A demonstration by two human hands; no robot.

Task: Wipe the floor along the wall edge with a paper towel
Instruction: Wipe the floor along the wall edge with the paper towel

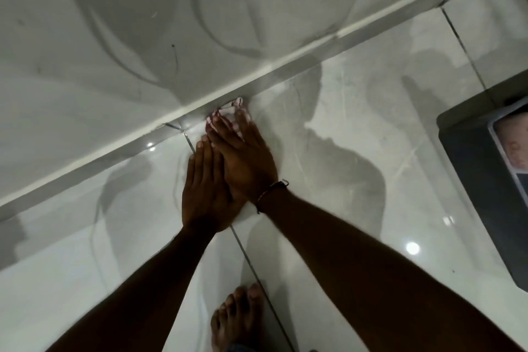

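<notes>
A crumpled paper towel (228, 111), white with pink marks, lies on the glossy marble floor (328, 128) right against the base of the wall (114, 37). My right hand (247, 157) presses flat on the towel, its fingers covering most of it; a thin cord bracelet circles that wrist. My left hand (207, 188) rests flat on the floor just left of the right hand, its inner edge tucked under the right palm, fingers together and pointing at the wall, touching no towel.
A pale skirting strip (285, 64) runs diagonally where wall meets floor. A dark grey box with a light-rimmed lid (485, 180) stands on the floor at the right edge. My bare foot (237, 320) is planted near the bottom centre. Dark grout lines cross the tiles.
</notes>
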